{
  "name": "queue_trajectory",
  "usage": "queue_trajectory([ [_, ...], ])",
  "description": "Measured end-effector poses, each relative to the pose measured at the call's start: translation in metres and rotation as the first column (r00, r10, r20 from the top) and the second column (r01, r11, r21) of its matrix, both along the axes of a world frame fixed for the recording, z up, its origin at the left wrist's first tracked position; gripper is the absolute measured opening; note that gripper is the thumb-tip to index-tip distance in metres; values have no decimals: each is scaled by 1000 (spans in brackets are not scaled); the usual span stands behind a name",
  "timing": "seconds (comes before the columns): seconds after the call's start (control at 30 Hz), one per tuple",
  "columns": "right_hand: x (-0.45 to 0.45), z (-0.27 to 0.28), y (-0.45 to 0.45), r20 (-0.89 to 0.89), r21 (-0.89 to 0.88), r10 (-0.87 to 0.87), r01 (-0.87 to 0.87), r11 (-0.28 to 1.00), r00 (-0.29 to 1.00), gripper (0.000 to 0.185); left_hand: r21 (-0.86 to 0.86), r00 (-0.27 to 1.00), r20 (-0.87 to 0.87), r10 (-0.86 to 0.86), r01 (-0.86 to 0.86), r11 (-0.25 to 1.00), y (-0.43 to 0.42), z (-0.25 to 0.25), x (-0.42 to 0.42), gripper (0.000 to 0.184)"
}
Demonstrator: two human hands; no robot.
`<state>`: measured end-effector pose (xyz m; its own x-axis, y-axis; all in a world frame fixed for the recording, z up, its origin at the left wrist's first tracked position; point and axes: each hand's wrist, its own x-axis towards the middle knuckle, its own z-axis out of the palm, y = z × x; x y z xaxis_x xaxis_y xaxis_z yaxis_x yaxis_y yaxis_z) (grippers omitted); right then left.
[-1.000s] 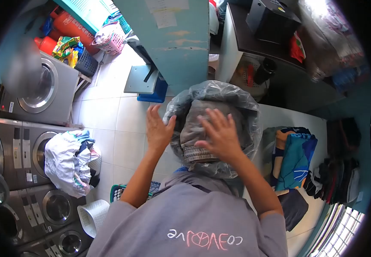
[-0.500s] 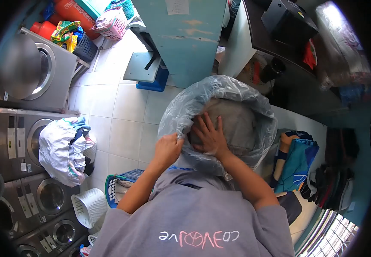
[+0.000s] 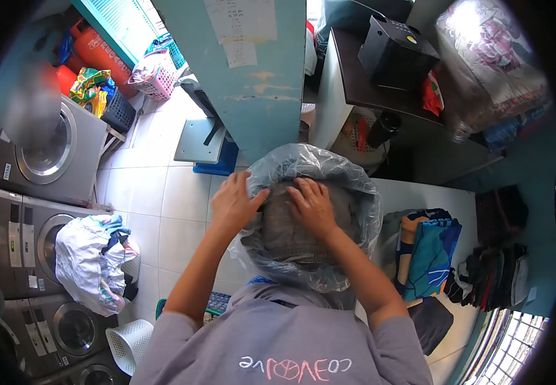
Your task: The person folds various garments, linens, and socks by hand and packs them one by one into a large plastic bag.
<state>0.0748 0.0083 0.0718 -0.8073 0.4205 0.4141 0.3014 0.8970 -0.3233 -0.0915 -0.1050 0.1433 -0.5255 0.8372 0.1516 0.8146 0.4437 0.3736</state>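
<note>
A clear plastic bag [image 3: 371, 212] stands with its mouth wide at the front of my body. Inside lies a stack of greyish-brown folded cloth [image 3: 284, 224], filling most of the opening. My right hand [image 3: 313, 204] rests on top of this cloth, fingers spread with the tips towards the far side. At the bag's left rim is my left hand [image 3: 234, 202], its thumb held away from the fingers and reaching over the plastic edge. What lies beneath the top cloth is hidden.
Folded clothes [image 3: 428, 256] lie on the white table [image 3: 425, 192] to the right. Washing machines [image 3: 50, 256] line the left, with a heaped laundry basket [image 3: 92, 263] before them. A blue-green pillar [image 3: 258, 96] and a platform scale [image 3: 199, 140] stand ahead.
My left hand has loosened from the bag's rim and moved up and left. My right hand has shifted from the cloth's left side onto its top. The camera view has tilted upward.
</note>
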Motion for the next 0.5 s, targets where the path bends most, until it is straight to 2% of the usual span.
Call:
queue_trajectory([
  [0.07, -4, -3, -5, 32, -11, 7, -6, 1000, 999, 42, 16, 999, -41, -25, 26, 1000, 29, -19, -6, 51],
  [0.1, -3, -1, -9, 68, -2, 38, -38, 999, 997, 47, -214, 999, 6, -41, 41, 976, 42, -24, -7, 43],
  [0.13, 1, 0, -13, 106, 4, 68, -69, 998, 992, 53, -433, 997, 56, -48, 67, 899, 49, -29, -5, 37],
  [0.17, 4, -2, -15, 109, 0, 57, -58, 998, 992, 53, -436, 997, 59, -59, 79, 896, 50, -35, -4, 37],
  [0.23, 10, -7, -19, 261, -59, 184, -175, 983, 948, 59, -285, 983, -92, -158, 126, 950, 49, -39, -2, 29],
  [0.27, 12, -15, -20, 264, -62, 169, -158, 986, 950, 59, -286, 981, -87, -174, 143, 947, 48, -39, 1, 29],
  [0.33, 15, -27, -17, 250, -59, 162, -152, 987, 955, 60, -144, 986, -80, -148, 136, 980, 48, -34, 7, 28],
  [0.47, 14, -17, -6, 233, -138, 144, -113, 984, 962, 59, -202, 978, -111, -176, 151, 968, 56, -25, 7, 28],
  [0.5, 15, -10, -3, 155, -183, 128, -99, 978, 979, 54, -192, 974, -108, -200, 177, 965, 56, -26, 2, 28],
])
